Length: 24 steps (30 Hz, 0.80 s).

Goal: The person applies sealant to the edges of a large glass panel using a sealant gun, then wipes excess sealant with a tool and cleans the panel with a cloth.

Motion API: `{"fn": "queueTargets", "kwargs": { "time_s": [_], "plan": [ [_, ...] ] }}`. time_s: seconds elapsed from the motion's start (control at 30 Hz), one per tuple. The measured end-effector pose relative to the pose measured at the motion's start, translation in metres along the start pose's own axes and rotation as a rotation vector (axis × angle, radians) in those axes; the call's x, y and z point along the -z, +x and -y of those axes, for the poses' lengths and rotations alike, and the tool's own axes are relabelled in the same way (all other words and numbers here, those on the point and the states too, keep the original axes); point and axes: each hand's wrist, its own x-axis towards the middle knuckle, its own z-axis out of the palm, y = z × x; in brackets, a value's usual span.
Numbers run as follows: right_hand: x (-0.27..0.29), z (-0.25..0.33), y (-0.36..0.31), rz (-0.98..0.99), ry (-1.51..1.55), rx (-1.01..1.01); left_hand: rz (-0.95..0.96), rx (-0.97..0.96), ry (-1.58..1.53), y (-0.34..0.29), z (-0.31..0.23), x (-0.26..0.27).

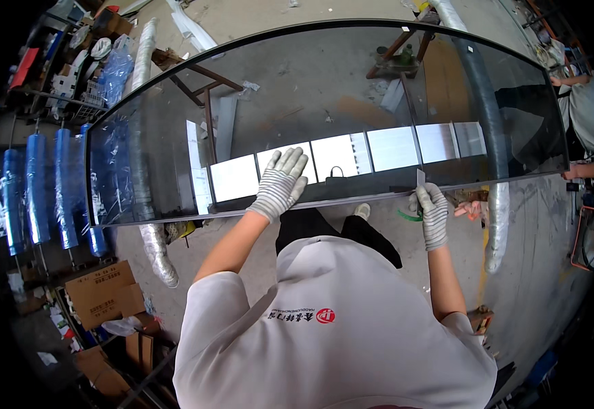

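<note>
A long tinted glass panel with a thin dark edge lies in front of me, mirroring a row of bright windows. My left hand, in a grey-striped white glove, rests flat on the glass close to its near edge, fingers stretched out. At the near edge to the right, my gloved right hand is closed on a flat grey blade-like piece that sticks up over the glass edge. A green strip hangs beside that hand; whether it belongs to the blade cannot be made out.
Wrapped silvery beams run under the panel on both sides. At right, another person's hand is at the panel's corner. Blue-wrapped rolls stand at left, above a cardboard box. A brown metal stand shows through the glass.
</note>
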Motion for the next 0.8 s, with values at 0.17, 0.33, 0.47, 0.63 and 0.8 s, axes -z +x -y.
{"fn": "queueTargets", "kwargs": {
  "time_s": [0.17,0.33,0.47,0.63,0.8],
  "plan": [
    [0.008,-0.015,0.064,-0.01,-0.228,0.242,-0.049,0.01,0.092,0.031,-0.012,0.017],
    [-0.013,-0.007,0.065,-0.141,-0.953,0.482,0.06,0.041,0.152,0.046,0.011,0.02],
    [-0.009,0.005,0.063,-0.062,-0.973,0.383,0.134,0.002,0.047,0.061,0.026,0.021],
    [-0.01,0.003,0.056,-0.157,-1.006,0.437,0.187,0.016,-0.06,0.068,0.032,0.025],
    [-0.017,0.012,0.058,-0.152,-1.009,0.393,0.3,0.069,-0.313,0.06,0.029,0.03]
  ]
}}
